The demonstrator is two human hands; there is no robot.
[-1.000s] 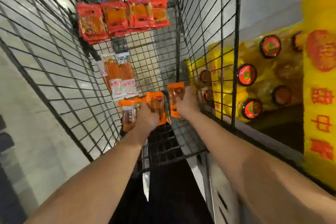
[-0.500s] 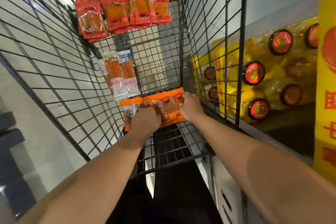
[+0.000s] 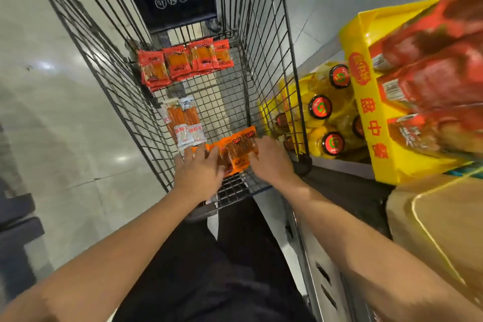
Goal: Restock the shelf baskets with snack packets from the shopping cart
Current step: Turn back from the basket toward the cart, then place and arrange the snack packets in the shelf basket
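Since half a second ago both hands stay on the orange packets [image 3: 236, 150] at the near end of the shopping cart [image 3: 264, 42]; my view has tipped up, so more of the cart's far end shows. Left hand [image 3: 200, 170] lies flat on the left part of the bundle, fingers straight. Right hand [image 3: 269, 158] has fingers curled onto the bundle's right edge, holding it. Packets lie on the cart floor between my two hands. White sausage packs [image 3: 184, 123] sit just beyond the left fingers, red packets [image 3: 183, 64] at the far end. Cart's right wire wall stands between my hands and the shelf: oil bottles [image 3: 322, 112], yellow box [image 3: 379, 117].
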